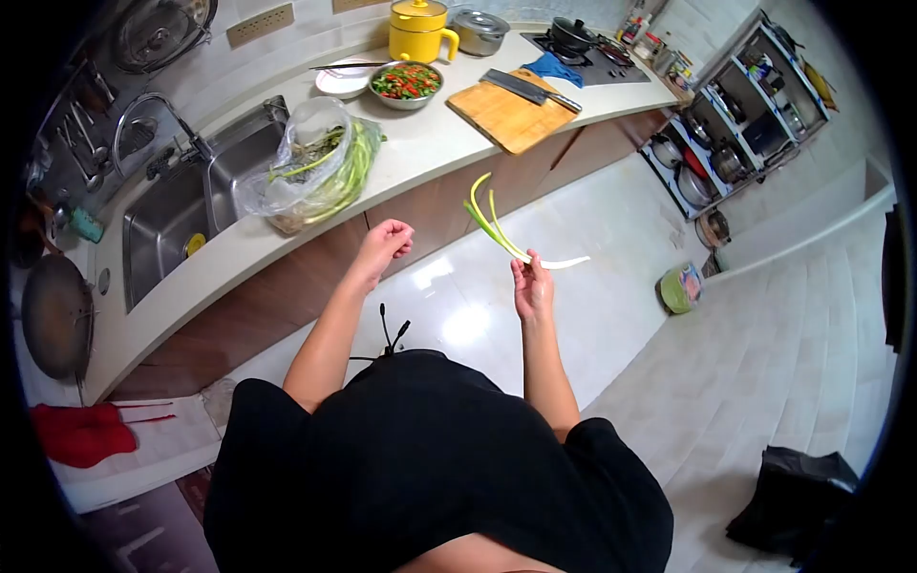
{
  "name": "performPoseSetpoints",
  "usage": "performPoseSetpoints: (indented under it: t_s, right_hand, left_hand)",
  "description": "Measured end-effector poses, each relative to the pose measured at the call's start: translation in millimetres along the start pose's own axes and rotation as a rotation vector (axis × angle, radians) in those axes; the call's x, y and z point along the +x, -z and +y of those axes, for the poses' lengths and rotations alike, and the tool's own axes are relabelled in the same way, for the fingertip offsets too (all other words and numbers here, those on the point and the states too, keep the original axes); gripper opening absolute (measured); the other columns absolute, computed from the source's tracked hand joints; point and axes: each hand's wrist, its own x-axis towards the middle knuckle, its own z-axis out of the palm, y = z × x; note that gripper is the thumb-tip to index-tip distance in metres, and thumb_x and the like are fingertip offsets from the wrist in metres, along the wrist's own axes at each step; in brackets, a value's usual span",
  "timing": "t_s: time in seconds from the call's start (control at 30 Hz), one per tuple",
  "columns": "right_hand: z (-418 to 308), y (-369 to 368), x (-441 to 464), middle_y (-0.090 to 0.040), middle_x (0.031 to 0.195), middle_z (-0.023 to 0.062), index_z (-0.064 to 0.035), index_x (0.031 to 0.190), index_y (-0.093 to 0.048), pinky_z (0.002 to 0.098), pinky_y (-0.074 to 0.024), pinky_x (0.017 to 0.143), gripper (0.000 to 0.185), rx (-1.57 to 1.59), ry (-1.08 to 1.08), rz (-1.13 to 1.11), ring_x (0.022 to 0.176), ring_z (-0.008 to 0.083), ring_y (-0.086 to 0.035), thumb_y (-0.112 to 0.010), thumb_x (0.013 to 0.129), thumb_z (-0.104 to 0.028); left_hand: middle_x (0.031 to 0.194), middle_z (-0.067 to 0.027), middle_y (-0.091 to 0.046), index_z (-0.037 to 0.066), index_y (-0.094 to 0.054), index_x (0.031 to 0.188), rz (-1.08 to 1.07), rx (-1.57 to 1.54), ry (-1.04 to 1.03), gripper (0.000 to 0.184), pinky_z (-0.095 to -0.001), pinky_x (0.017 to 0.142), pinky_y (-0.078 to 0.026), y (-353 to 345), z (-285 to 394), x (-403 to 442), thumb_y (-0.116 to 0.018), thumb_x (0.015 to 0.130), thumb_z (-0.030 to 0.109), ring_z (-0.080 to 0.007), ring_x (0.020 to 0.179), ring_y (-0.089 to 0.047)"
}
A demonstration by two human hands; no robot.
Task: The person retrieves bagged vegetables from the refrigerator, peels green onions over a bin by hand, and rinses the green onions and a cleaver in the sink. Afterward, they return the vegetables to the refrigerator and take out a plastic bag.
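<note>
Between the fingers of my right hand (534, 285) is a green onion (497, 232), its white root end pointing right and its green leaves curving up to the left. My left hand (386, 250) is raised in front of the counter edge with its fingers curled together; whatever it may pinch is too small to make out. A clear plastic bag (313, 191) with green stalks lies on the counter beside the sink, beyond my left hand. Farther back, a cleaver (516, 86) rests on a wooden cutting board (511, 119).
A double sink (167, 239) is at the left. Along the counter stand a metal bowl of chopped peppers (406, 85), a white plate (342, 82), a yellow pot (416, 33) and a stove (607, 65). A shelf rack (740, 119) and green bin (680, 288) are at the right.
</note>
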Motion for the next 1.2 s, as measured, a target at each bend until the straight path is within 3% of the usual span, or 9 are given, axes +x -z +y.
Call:
performPoseSetpoints:
  t_s: [0.33,0.53,0.77,0.93,0.97,1.03,1.07,1.17,1.2]
  right_hand:
    - [59.8,-91.9,118.4,-0.054,0.085,0.008,0.0013,0.102,-0.049,0.0327,-0.0524,0.075,0.023,-0.06,-0.151,-0.131,0.075,0.0182,-0.057,-0.05,0.09,-0.017]
    - [78.8,-115.4,218.5,-0.054,0.084,0.0082,0.0003,0.1,-0.05,0.0323,-0.0522,0.071,0.019,-0.157,-0.213,-0.136,0.072,0.0174,-0.057,-0.048,0.09,-0.015]
    - [85.7,-137.2,306.5,-0.054,0.078,0.0083,-0.0011,0.097,-0.052,0.0327,-0.0526,0.069,0.016,-0.221,-0.448,-0.192,0.07,0.0181,-0.057,-0.047,0.089,-0.014]
    - [98.7,-150.2,329.3,-0.052,0.073,0.0081,0.0046,0.095,-0.051,0.0331,-0.0535,0.069,0.016,-0.272,-0.595,-0.135,0.067,0.0214,-0.057,-0.05,0.088,-0.01]
    - [93.9,-162.7,324.1,-0.055,0.075,0.0103,0.0058,0.095,-0.052,0.0326,-0.0533,0.069,0.017,-0.255,-0.591,-0.089,0.067,0.0219,-0.057,-0.05,0.087,-0.009]
    - [90.0,-159.0,328.7,-0.058,0.08,0.0141,0.0072,0.095,-0.052,0.0312,-0.0532,0.068,0.018,-0.545,-0.512,-0.303,0.069,0.0226,-0.059,-0.048,0.088,-0.01]
    - [86.1,-164.2,324.7,-0.059,0.082,0.0153,0.0072,0.094,-0.053,0.0305,-0.0531,0.065,0.019,-0.633,-0.514,-0.282,0.068,0.0224,-0.061,-0.048,0.089,-0.01]
    - [75.9,-171.2,325.4,-0.062,0.08,0.0137,0.0027,0.094,-0.055,0.0264,-0.0498,0.049,0.023,-0.888,-0.586,-0.327,0.06,0.0188,-0.062,-0.05,0.088,-0.019]
    - [74.2,-172.5,323.4,-0.062,0.075,0.0112,0.0008,0.09,-0.057,0.025,-0.0478,0.046,0.024,-1.013,-0.589,-0.358,0.058,0.0167,-0.061,-0.05,0.088,-0.022]
  left_hand:
    - [0.08,0.0012,-0.054,0.008,-0.054,0.095,0.236,-0.098,-0.001,0.016,-0.0191,0.065,-0.04,95.4,20.6,22.3,-0.053,0.088,0.022,-0.0055,0.072,-0.05]
    - [0.081,0.0005,-0.054,0.006,-0.053,0.097,0.355,-0.108,-0.058,0.017,-0.0189,0.067,-0.04,112.4,50.4,44.8,-0.052,0.089,0.021,-0.0061,0.074,-0.05]
    - [0.08,0.0007,-0.053,0.006,-0.053,0.095,0.524,-0.157,-0.106,0.016,-0.0189,0.068,-0.04,115.4,77.6,100.2,-0.051,0.09,0.021,-0.006,0.074,-0.049]
    - [0.083,0.0012,-0.053,0.007,-0.054,0.096,0.626,-0.126,-0.099,0.014,-0.0193,0.066,-0.04,117.8,74.4,114.6,-0.049,0.09,0.019,-0.0058,0.072,-0.048]
    - [0.084,0.0009,-0.054,0.007,-0.054,0.097,0.657,-0.078,-0.084,0.015,-0.0192,0.066,-0.04,118.0,74.8,113.6,-0.049,0.09,0.019,-0.0059,0.072,-0.048]
    - [0.088,0.0003,-0.055,0.007,-0.054,0.098,0.732,0.025,-0.049,0.015,-0.0191,0.066,-0.04,115.9,77.9,108.5,-0.05,0.09,0.019,-0.0062,0.073,-0.049]
    - [0.092,-0.0032,-0.058,0.007,-0.056,0.099,0.795,0.215,-0.151,0.015,-0.0241,0.069,-0.041,119.7,65.8,111.2,-0.053,0.087,0.016,-0.0138,0.076,-0.052]
    - [0.093,-0.007,-0.06,0.006,-0.057,0.098,0.827,1.205,-0.364,0.017,-0.0309,0.074,-0.041,115.6,82.1,106.1,-0.056,0.082,0.014,-0.0237,0.08,-0.052]
    - [0.095,-0.0096,-0.059,0.007,-0.059,0.097,0.783,1.152,-0.247,0.02,-0.0349,0.077,-0.04,112.6,86.5,106.2,-0.058,0.079,0.014,-0.0291,0.086,-0.05]
